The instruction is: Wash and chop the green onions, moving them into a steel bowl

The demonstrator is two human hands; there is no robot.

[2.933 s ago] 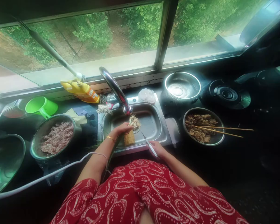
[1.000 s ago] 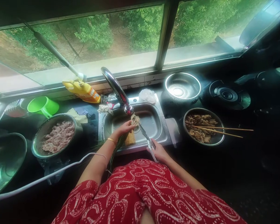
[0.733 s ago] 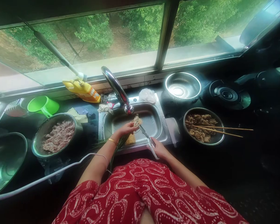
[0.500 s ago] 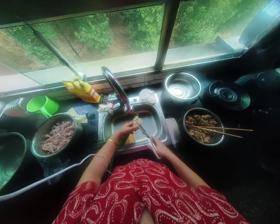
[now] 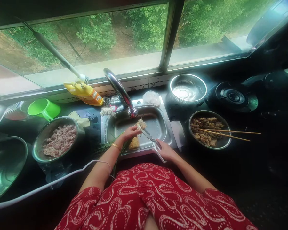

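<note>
Scissors [image 5: 148, 136] now at roots; right hand [image 5: 165, 150] grips handles, left hand [image 5: 129, 132] clamps limp, light scallions [image 5: 141, 123] at 12 o'clock over sink [image 5: 169, 134]; hold near white ends.

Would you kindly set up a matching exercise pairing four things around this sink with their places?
Things:
1. scissors
2. chopsticks
3. green cup
4. spring onions

Places:
a. across the bowl of cooked food
b. in the left hand
c. on the counter left of the yellow bottle
d. in the right hand

Pairs: 1-d, 2-a, 3-c, 4-b
</note>
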